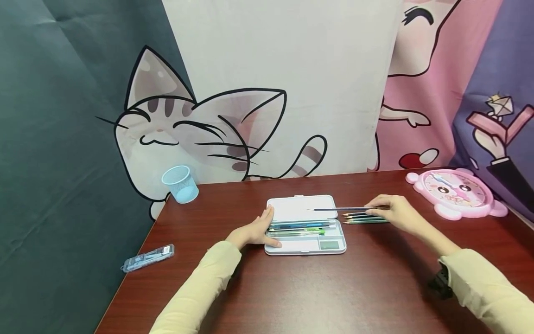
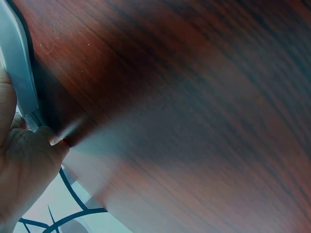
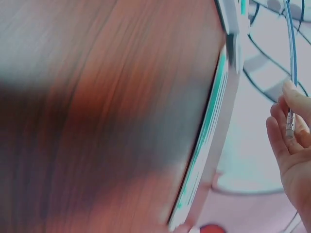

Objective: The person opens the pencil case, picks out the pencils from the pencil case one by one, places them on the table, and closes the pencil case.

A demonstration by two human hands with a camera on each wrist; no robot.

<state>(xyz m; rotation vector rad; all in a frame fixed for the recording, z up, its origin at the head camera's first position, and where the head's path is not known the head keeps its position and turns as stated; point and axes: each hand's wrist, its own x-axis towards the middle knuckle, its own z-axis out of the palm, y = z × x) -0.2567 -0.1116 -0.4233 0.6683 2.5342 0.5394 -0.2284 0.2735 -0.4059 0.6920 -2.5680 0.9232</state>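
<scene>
A white pencil case (image 1: 301, 250) lies opened flat on the table, its lid (image 1: 288, 206) away from me. Pens and pencils (image 1: 298, 230), blue and green, lie in the near half beside a small grey-green block (image 1: 329, 245). My left hand (image 1: 255, 232) rests at the case's left edge, fingers extended by the lid and thumb over the near half. My right hand (image 1: 394, 211) pinches a dark blue pencil (image 1: 342, 208) near its metal-banded end (image 3: 290, 121); its point reaches left over the lid. Below that hand, several green and dark pencils (image 1: 363, 221) lie side by side.
At the back left stands a light blue mesh cup (image 1: 183, 185). A clear blue case (image 1: 148, 258) lies near the table's left edge. Toward the back right is a pink cartoon clock (image 1: 456, 192). Printed curtains (image 1: 283, 46) hang behind the table.
</scene>
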